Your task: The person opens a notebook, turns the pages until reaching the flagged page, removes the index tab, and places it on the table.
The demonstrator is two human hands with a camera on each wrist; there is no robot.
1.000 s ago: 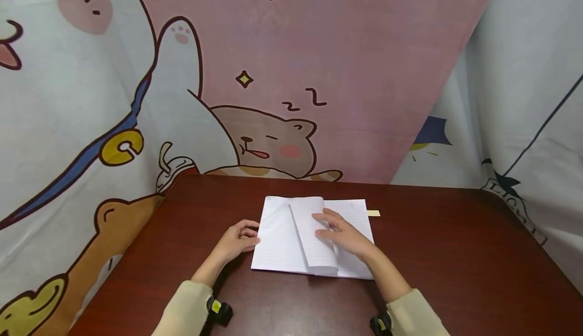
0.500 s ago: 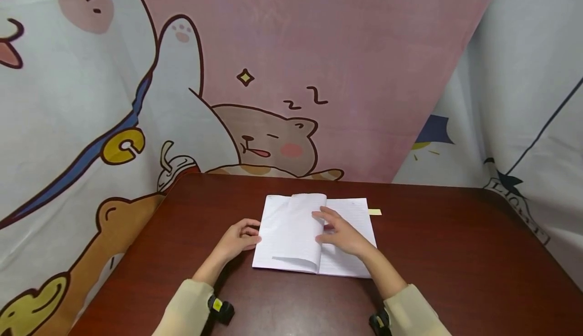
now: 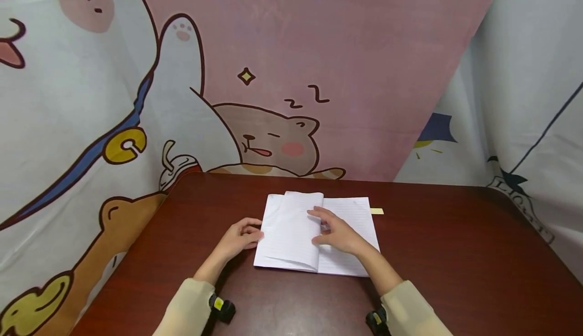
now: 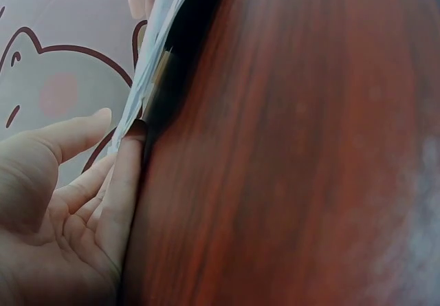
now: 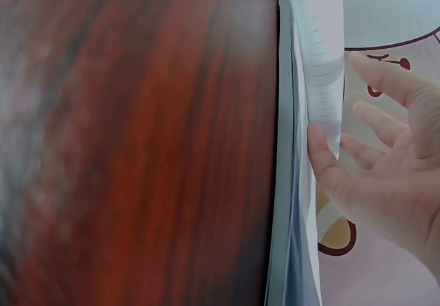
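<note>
An open notebook (image 3: 350,224) with lined white pages lies on the table, and one loose leaf (image 3: 296,229) is turned over its left half, slightly raised at the lower edge. At the left edge, my left hand (image 3: 239,237) has its fingers against the notebook. In the left wrist view, a fairly straight finger (image 4: 124,189) reaches under that edge while the thumb (image 4: 82,134) stands apart above it. My right hand (image 3: 339,232) rests by the centre fold with fingers spread. In the right wrist view, the right thumb (image 5: 323,158) touches the pages and the other fingers are loosely extended.
A pale yellow tab (image 3: 377,211) sticks out from the notebook's right edge. The dark red-brown wooden table (image 3: 455,255) extends around it. Behind hangs a printed cloth (image 3: 364,73) with cartoon animals. Black wrist devices (image 3: 222,308) sit at both sleeves.
The leaf that stood near the middle has swung left and come down over the left page. My right hand has shifted slightly left. The left hand stays at the left edge.
</note>
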